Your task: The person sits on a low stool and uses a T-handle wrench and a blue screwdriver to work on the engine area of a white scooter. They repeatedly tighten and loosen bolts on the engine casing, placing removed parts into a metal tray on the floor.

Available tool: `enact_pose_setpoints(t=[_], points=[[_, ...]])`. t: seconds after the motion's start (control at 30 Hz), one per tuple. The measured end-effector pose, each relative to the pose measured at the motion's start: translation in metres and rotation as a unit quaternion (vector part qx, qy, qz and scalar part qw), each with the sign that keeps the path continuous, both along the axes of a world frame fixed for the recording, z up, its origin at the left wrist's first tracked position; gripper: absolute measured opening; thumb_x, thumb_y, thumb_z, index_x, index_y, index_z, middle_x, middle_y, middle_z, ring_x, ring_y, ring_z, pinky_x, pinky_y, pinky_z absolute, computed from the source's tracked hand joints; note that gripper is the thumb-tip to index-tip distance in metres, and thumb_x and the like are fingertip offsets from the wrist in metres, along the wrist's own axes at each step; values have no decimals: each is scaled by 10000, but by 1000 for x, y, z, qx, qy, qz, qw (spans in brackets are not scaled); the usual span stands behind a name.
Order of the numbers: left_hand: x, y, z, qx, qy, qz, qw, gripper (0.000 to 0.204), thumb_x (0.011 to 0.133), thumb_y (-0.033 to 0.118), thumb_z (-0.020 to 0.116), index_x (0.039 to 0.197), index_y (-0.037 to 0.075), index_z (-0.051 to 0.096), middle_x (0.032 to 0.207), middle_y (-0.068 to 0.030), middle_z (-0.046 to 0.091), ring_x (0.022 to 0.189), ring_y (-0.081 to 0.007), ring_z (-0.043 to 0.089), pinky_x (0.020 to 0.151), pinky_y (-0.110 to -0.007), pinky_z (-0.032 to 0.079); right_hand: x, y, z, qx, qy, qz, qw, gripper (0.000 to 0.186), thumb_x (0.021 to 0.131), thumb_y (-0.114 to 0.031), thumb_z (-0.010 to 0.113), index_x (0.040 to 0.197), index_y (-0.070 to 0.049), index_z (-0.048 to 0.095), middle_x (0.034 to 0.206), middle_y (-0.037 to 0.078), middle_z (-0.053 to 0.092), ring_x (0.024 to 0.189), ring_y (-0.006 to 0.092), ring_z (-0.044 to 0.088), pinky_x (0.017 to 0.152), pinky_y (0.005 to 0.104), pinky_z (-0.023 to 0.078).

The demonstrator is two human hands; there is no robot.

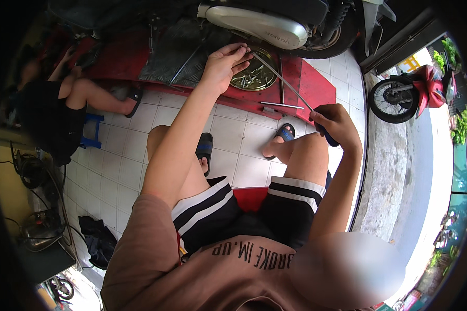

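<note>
My right hand (333, 124) is closed round the dark handle of a long screwdriver (288, 87), whose shaft slants up and left toward my left hand. The thumb and index finger of my left hand (229, 63) pinch at the shaft's far end, just below the motorcycle (251, 23); what exactly they hold is too small to make out. Under that hand a round brass-coloured tray (267, 78) holds several small metal parts. A T-handle tool (282, 98) lies beside the tray on a red platform (321, 88), with a dark tread-plate mat (161, 65) to the left.
At the left another person (54, 114) sits on a blue stool (92, 132). A red motorbike (425, 93) stands outside at the right, beyond the tiled floor's edge (363, 155). Cables (31, 171), a metal machine (39, 230) and a black cloth (96, 241) are at the lower left.
</note>
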State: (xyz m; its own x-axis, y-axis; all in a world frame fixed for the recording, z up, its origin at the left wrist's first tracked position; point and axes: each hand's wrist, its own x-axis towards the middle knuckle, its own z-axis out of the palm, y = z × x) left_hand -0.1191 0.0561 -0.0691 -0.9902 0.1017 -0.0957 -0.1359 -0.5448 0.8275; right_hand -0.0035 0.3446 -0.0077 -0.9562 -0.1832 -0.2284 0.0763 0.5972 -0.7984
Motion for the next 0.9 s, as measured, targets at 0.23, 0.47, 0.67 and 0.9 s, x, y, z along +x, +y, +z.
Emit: enact_pose_setpoints(t=[0.23, 0.47, 0.67, 0.9], points=[[16, -2, 13, 126, -8, -68, 990, 137, 917, 73, 603, 1043, 52, 650, 968, -39, 671, 910, -161, 663, 706, -235, 554, 48, -30, 30, 22, 48, -56, 997, 234, 859, -181, 654, 799, 45, 677, 591, 58, 594, 535, 115, 561, 525, 270, 453], [19, -23, 19, 185, -8, -34, 982, 137, 928, 60, 574, 1054, 26, 616, 999, -64, 656, 940, -204, 667, 788, -287, 585, 46, -55, 47, 91, 71, -31, 993, 212, 826, -174, 663, 820, 37, 686, 614, 66, 623, 540, 127, 582, 531, 277, 473], [8, -33, 17, 181, -1, 5, 983, 112, 938, 78, 564, 1030, 36, 612, 1001, -57, 651, 982, -202, 656, 831, -293, 564, 16, -65, 34, 122, 76, -20, 989, 212, 825, -175, 657, 830, 32, 697, 636, 87, 642, 582, 135, 605, 570, 295, 483], [-7, -34, 16, 170, -10, 41, 984, 128, 941, 83, 563, 1054, 35, 597, 1002, -56, 647, 986, -197, 652, 848, -295, 551, -18, -53, 7, 90, 105, 21, 990, 239, 868, -194, 642, 859, 42, 681, 633, 70, 627, 570, 123, 570, 556, 282, 462]])
